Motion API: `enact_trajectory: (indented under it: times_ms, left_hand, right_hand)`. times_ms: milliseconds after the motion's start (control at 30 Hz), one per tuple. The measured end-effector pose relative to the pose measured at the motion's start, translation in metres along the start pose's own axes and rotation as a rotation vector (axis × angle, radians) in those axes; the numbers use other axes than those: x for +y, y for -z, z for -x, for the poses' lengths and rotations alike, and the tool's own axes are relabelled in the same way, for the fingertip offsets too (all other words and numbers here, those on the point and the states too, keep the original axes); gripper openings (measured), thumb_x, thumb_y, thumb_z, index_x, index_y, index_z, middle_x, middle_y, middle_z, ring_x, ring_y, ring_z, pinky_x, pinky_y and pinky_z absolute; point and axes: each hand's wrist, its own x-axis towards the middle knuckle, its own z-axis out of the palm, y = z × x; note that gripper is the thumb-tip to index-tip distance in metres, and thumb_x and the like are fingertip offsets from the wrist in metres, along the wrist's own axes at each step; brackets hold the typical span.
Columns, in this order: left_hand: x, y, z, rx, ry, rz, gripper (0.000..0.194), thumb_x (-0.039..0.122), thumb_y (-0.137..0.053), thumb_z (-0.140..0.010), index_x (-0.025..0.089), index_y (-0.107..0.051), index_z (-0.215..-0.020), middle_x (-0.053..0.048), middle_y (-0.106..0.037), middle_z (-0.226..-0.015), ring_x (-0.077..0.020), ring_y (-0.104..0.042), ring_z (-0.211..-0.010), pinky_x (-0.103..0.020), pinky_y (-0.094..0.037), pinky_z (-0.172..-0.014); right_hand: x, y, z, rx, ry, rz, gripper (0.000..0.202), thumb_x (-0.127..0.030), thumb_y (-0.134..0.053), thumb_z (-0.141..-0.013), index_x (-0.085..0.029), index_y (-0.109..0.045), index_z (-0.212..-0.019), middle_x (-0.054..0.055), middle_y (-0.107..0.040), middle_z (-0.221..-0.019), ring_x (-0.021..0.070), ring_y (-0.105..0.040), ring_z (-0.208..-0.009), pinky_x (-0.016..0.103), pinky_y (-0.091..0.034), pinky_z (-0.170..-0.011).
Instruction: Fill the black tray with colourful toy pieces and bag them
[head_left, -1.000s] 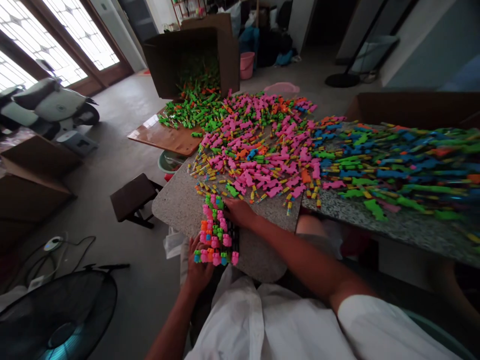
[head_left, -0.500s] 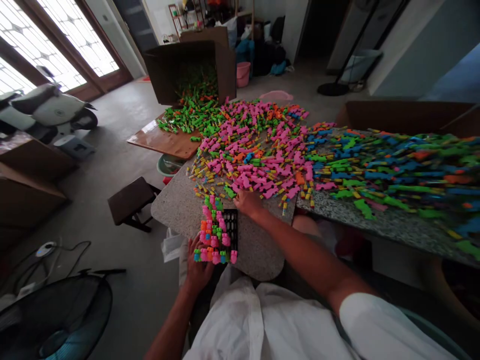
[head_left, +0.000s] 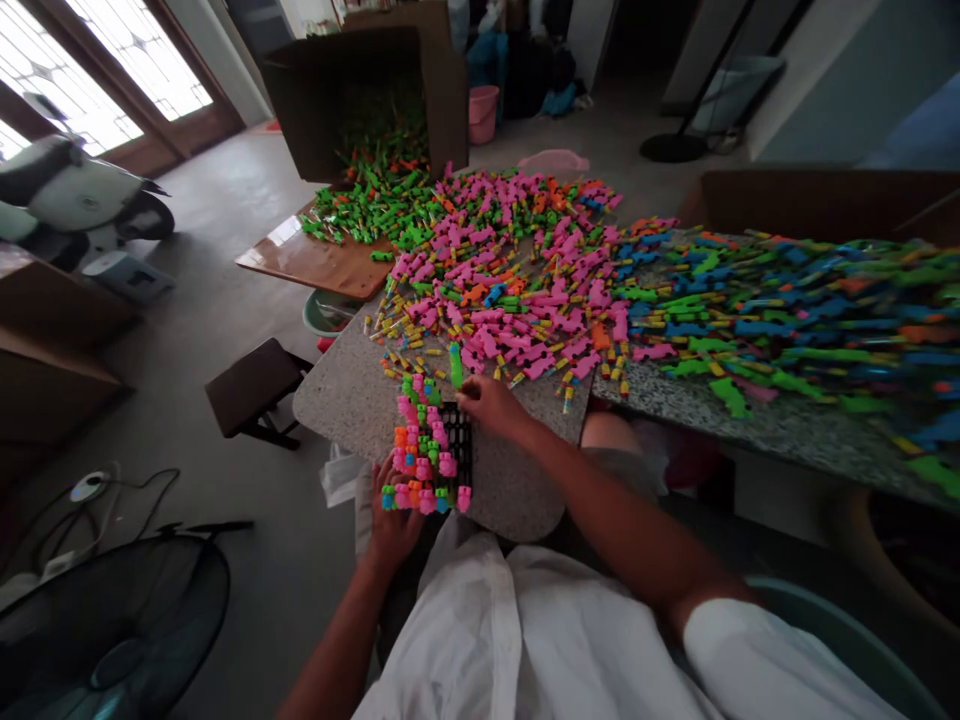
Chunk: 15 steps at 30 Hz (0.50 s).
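A black grid rack (head_left: 463, 445) stands at the near end of the stone tabletop, with rows of small pink, green, orange and blue animal-shaped toys upright in its left and front parts. My left hand (head_left: 396, 525) grips the rack's near left side; some fingers are hidden behind the toys. Above the rack's far right corner, my right hand (head_left: 491, 405) pinches the lower end of a green animal-shaped toy (head_left: 456, 365), which points upward. Just beyond lies a spread pile of pink toys (head_left: 487, 340), with yellow-ended pieces (head_left: 405, 325) at its left.
A tipped cardboard box (head_left: 442, 100) spills green toys onto a brown board (head_left: 322, 265). More blue and green toys cover the speckled counter (head_left: 645, 400) at right. A dark stool (head_left: 259, 385) stands left of the table, and a black fan (head_left: 112, 620) is at lower left.
My right hand has lifted the green toy from the pile's near edge and turned it upright by the rack. My left hand stays at the rack. The view has tilted slightly down.
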Motion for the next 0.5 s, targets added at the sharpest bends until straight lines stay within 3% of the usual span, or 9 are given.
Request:
enact_trajectory:
  times_ms: [233, 500]
  left_hand:
    - [0.002, 0.002, 0.0, 0.04, -0.08, 0.021, 0.035, 0.029, -0.052, -0.101, 0.021, -0.062, -0.134, -0.015, -0.068, -0.143, -0.0337, -0.043, -0.16, -0.068, -0.029, -0.135]
    - [0.006, 0.004, -0.004, 0.041, -0.071, -0.005, 0.039, 0.032, -0.053, -0.099, 0.021, -0.062, -0.136, -0.016, -0.068, -0.145, -0.035, -0.045, -0.158, -0.068, -0.03, -0.133]
  right_hand:
    - [0.011, -0.028, 0.025, -0.034, 0.166, -0.064, 0.012, -0.03, -0.065, -0.103, -0.02, -0.064, -0.097, -0.002, -0.066, -0.083, 0.0147, -0.057, -0.075, 0.025, -0.035, -0.068]
    - [0.002, -0.031, 0.027, -0.079, 0.249, 0.158, 0.01, -0.028, -0.063, -0.108, -0.019, -0.065, -0.111, 0.007, -0.075, -0.105, 0.0197, -0.067, -0.093, 0.028, -0.041, -0.08]
